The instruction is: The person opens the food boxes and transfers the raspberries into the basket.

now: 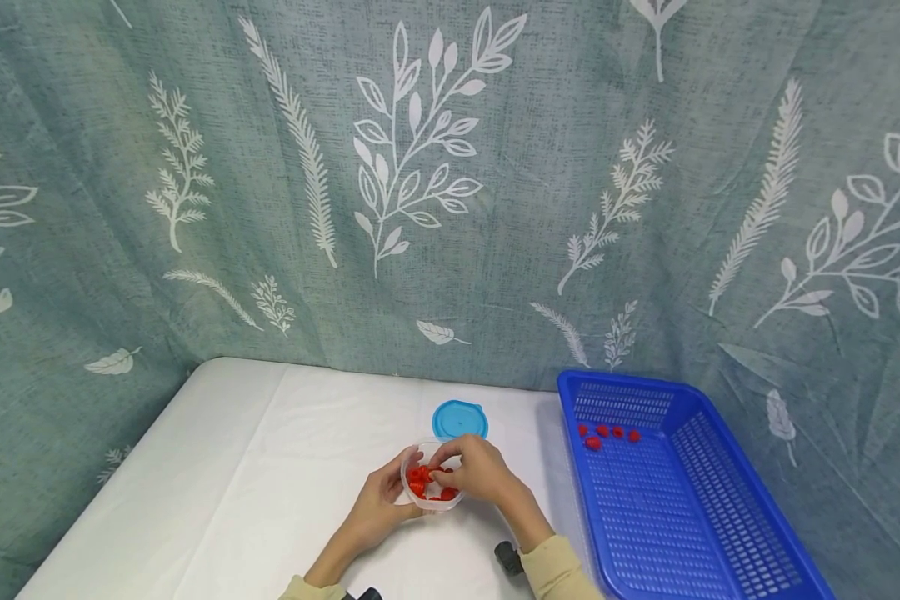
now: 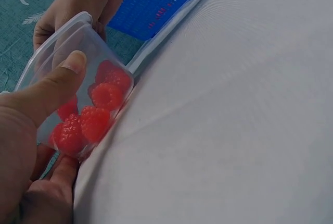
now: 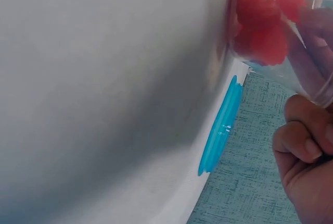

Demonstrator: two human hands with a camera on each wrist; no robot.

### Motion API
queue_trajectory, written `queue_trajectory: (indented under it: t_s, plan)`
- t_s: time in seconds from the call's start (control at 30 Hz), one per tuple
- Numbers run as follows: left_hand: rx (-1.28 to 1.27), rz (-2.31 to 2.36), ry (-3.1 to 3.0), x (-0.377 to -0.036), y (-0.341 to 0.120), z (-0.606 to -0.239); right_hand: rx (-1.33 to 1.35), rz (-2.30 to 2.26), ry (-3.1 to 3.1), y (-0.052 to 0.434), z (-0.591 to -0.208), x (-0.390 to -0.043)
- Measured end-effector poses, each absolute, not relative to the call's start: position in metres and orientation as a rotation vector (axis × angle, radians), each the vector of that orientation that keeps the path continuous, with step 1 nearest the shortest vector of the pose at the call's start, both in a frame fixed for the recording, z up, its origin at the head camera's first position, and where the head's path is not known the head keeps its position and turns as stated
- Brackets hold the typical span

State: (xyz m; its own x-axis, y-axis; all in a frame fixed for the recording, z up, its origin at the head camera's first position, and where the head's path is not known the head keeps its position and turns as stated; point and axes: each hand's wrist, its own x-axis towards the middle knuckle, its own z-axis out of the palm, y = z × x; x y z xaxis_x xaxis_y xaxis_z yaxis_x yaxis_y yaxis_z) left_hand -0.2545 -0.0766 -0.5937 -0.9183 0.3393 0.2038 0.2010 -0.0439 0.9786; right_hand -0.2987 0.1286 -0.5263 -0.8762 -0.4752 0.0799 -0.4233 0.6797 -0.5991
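Observation:
My left hand (image 1: pixel 375 510) grips a clear plastic container (image 1: pixel 450 505) on the white table. In the left wrist view its thumb (image 2: pixel 60 81) lies along the container's side, with the other fingers around the far side. Several red raspberries (image 2: pixel 95 123) show through the clear wall. From the right, my right hand (image 1: pixel 483 471) reaches over the rim, thumb and forefinger down inside, pinching a raspberry (image 3: pixel 294 8). The right wrist view shows its other fingers (image 3: pixel 299 135) curled outside the container. A round blue lid (image 1: pixel 460 419) lies flat just behind the container.
To the right stands a large blue plastic basket (image 1: pixel 591 508) with slotted walls. Several raspberries (image 1: pixel 593 443) lie at its far end. A grey-green curtain (image 1: pixel 495 317) with white leaf prints hangs behind the table (image 1: pixel 270 450).

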Motion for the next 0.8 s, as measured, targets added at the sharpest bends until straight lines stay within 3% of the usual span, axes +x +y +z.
queue_trajectory:
  t_s: [0.5, 0.8]
  plan:
    - [0.571, 2.110, 2.102, -0.2549, -0.0781, -0.5958, -0.906, -0.711, 2.850, 0.1285, -0.5217, -0.2948]
    - [0.574, 2.077, 2.123, -0.2551, -0.0767, -0.5938, -0.857, -0.747, 2.854, 0.1327, -0.5249, -0.2943]
